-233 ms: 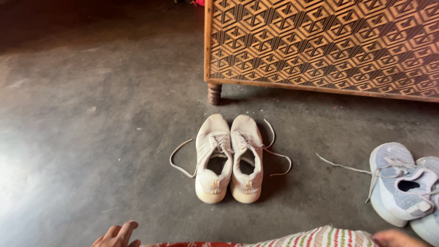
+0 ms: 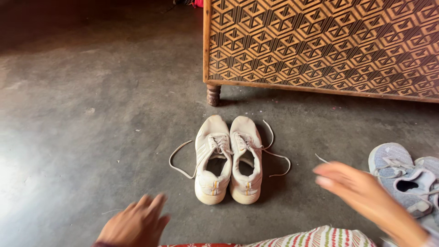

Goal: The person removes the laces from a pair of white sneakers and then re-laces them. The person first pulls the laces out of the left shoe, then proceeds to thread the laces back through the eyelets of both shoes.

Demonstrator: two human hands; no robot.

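Both hands have come up and forward in the last instant. The left hand (image 2: 137, 224), which showed only as a few fingertips at the bottom edge of the view a moment ago, now reaches out over the floor (image 2: 82, 119), its back to the camera and its fingers (image 2: 153, 203) spread apart, holding nothing. The right hand (image 2: 366, 194) has moved more: from a sliver at the lower right it now stretches, blurred by motion, toward the middle, fingers extended and loosely together, empty too.

The white shoes (image 2: 228, 158) have not shifted. They stand side by side on the floor, touching, heels toward the person and toes toward the patterned bed panel (image 2: 320, 43) and its turned wooden leg (image 2: 213, 95). Their laces (image 2: 178, 160) lie loose on either side. Both hands close on this pair from the heel end, the left near the left shoe's heel, the right a little farther off, neither touching.

The grey shoes (image 2: 402, 183) at the right edge stay where they were; the right arm now crosses in front of them and hides part of the nearer one. A striped cloth (image 2: 315, 238) shows at the bottom edge.
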